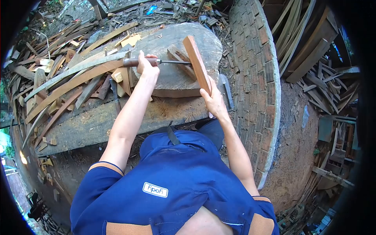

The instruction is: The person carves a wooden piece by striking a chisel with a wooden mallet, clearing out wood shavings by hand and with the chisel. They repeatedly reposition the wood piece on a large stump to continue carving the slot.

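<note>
My left hand [149, 67] is closed on the dark wooden handle of a long-bladed tool [172, 62]. Its metal blade points right and reaches the left side of a reddish-brown wooden piece [197, 62]; whether they touch I cannot tell. That piece is held tilted up by its lower end in my right hand [214, 102]. Behind the blade, a notched wooden block [181, 62] lies on a thick, worn wooden slab [156, 41].
Curved wooden strips and offcuts [78, 78] pile up at the left on a plank bench [88, 127]. A low curved brick wall [254, 86] runs along the right. Beyond it are more scrap wood [329, 86] and leaning boards [311, 58]. Wood scraps litter the ground behind the slab.
</note>
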Available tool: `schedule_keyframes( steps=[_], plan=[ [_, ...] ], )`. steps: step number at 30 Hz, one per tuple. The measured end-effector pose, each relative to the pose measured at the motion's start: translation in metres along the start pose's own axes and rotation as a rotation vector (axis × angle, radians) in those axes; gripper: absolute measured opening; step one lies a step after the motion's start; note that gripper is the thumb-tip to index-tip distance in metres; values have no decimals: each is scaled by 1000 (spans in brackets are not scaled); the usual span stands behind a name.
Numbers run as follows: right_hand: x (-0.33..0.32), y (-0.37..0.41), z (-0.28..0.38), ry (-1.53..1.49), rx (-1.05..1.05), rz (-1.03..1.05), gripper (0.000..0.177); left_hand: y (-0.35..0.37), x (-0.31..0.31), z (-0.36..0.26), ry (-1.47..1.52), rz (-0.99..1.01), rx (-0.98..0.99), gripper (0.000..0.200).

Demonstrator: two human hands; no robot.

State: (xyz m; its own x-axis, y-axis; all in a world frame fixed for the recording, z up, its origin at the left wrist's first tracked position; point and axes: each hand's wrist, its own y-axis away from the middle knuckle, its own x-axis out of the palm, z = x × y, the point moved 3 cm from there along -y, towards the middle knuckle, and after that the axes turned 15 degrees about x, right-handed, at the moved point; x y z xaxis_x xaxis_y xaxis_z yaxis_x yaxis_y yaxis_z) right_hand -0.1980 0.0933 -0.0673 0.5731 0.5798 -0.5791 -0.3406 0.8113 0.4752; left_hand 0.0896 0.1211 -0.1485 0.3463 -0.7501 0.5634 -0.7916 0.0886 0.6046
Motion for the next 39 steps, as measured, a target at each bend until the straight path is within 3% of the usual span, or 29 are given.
schedule_keyframes(
  steps=[1, 3, 5, 7, 9, 11, 13, 15, 16, 23, 25, 36, 39],
  plan=[
    [0, -1, -1, -65, 21, 43, 67, 13, 3, -9, 3, -5, 2, 32],
    [0, -5, -6, -30, -49, 4, 66, 38, 22, -28, -7, 181, 88, 27],
    [-3, -4, -7, 3, -112, -31, 66, 61, 53, -50, 23, 398, 307, 28],
    [-5, -3, -1, -161, -10, 100, 65, 83, 80, -63, -32, 603, 494, 25],
    [-4, -2, 2, -171, -7, 95, 65, 96, 95, -57, -36, 720, 601, 22],
    [0, -8, -10, -82, -135, -8, 65, 104, 100, -45, -28, 769, 592, 21],
    [-1, -5, -6, -116, -110, 3, 66, 110, 102, -31, -75, 814, 518, 21],
    [1, -3, -5, -182, 59, 98, 67, 115, 101, -21, -107, 838, 517, 22],
    [-2, 0, -1, -148, -6, 51, 66, 116, 101, -17, -136, 878, 553, 24],
    [0, 1, -2, -148, 66, 95, 66, 122, 106, -4, -270, 1028, 607, 19],
    [-1, 1, -1, -125, 85, 93, 66, 127, 109, -5, -361, 1129, 760, 19],
    [-2, 5, 3, -108, 24, 59, 66, 107, 111, -5, -409, 1146, 687, 22],
    [-3, 6, 5, -93, 21, 50, 66, 106, 114, -13, -351, 1261, 632, 26]
  ],
)
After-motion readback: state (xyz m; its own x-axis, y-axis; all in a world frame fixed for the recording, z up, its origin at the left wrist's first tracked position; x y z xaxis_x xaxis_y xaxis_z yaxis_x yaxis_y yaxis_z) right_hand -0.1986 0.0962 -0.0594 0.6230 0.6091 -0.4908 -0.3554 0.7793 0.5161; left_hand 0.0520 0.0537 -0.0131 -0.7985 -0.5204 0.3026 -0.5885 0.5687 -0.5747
